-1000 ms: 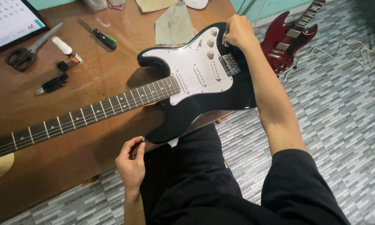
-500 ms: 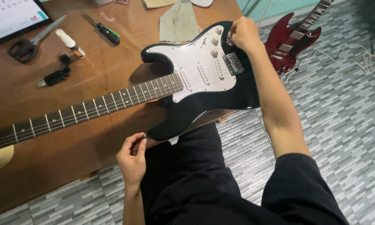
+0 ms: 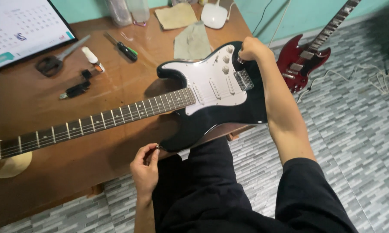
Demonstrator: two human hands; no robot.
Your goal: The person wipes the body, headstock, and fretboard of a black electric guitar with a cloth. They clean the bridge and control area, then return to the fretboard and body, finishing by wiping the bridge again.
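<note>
Black electric guitar (image 3: 211, 103) now sits nearer mid-frame, tilted on the wooden table (image 3: 39, 172), right hand (image 3: 251, 48) gripping its far edge, left hand (image 3: 145, 166) pinching its lower horn as before

Two guitars are showing: one black guitar (image 3: 220, 112) lying on the table (image 3: 39, 172) and one red guitar (image 3: 300, 60) leaning beyond it. Two hands are working, the left hand (image 3: 145, 170) and the right hand (image 3: 253, 48). Three knobs (image 3: 225, 59) are sitting on the white pickguard. Two cloths (image 3: 192, 41) are lying near one screwdriver (image 3: 123, 47), one scissors (image 3: 56, 60) and one calendar (image 3: 22, 30).
</note>
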